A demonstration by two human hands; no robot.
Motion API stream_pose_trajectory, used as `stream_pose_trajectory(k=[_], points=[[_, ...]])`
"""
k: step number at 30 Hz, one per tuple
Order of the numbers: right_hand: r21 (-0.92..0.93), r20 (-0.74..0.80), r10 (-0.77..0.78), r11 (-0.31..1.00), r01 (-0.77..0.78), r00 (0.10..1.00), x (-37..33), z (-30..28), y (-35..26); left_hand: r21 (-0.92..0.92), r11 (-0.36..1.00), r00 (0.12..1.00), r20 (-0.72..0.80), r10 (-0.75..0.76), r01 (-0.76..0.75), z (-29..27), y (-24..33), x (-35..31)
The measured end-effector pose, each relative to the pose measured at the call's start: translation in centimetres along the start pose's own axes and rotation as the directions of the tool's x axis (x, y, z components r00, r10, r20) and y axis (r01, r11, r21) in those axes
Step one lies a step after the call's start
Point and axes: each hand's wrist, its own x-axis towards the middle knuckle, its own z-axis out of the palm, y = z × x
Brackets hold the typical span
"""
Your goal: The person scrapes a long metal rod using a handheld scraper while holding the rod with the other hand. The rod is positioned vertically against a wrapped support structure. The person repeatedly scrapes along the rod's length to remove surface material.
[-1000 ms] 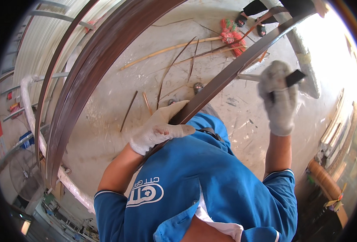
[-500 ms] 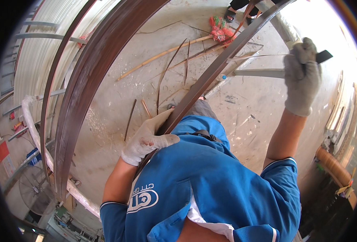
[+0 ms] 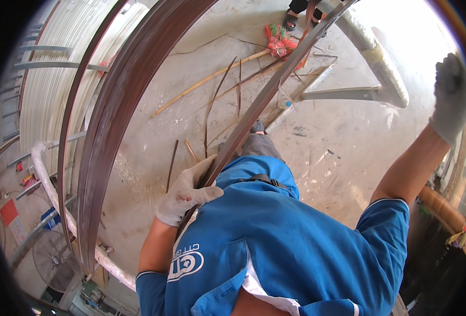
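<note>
Brown and long, the narrow board runs from about 7 o'clock, beside the blue shirt, up to 1 o'clock, where it passes near another person's sandal. The work appears partway along: this board is up in the hand, while wider brown boards stand apart at 10 o'clock. Thin scraps, such as the dark strip at 9 o'clock, lie on the floor and may be trimmings already taken off. How much is left on the board, or whether its face is finished, cannot be told.

The gloved left hand, at 8 o'clock, is clamped on the board, thumb on the near side and fingers on the far side. It grips close to the lower part in view; most of the visible length stretches away from it toward 1 o'clock.

The gloved right hand is raised between 2 and 3 o'clock, well apart from the board. Its fingers look bent and dark-stained, but whether they are closed on anything cannot be told.
</note>
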Motion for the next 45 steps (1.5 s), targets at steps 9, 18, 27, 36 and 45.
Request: stream_pose_trajectory(k=[9,18,27,36,45], points=[[-0.46,0.707,0.178,0.851,0.253,0.685,-15.3,7.1,9.5,0.013,1.0,0.998,-0.058,-0.026,0.027,0.9,-0.2,0.0],[-0.142,0.605,0.438,0.881,-0.452,0.665,-16.5,8.1,10.4,0.262,0.893,0.929,0.155,0.336,-0.367,2.5,2.5,6.0],[0.338,0.623,0.554,0.447,-0.828,0.553,-13.9,6.8,11.2,0.222,0.963,0.989,0.038,0.146,-0.151,3.0,3.5,6.4],[0.549,0.306,0.543,0.57,-0.611,0.782,-6.2,5.2,10.6,0.287,0.957,0.996,-0.06,0.059,-0.04,3.8,3.8,6.0],[0.657,0.446,0.235,0.569,-0.494,0.864,3.9,2.1,10.1,0.16,0.987,0.997,-0.073,0.026,-0.014,3.8,3.3,5.8]])
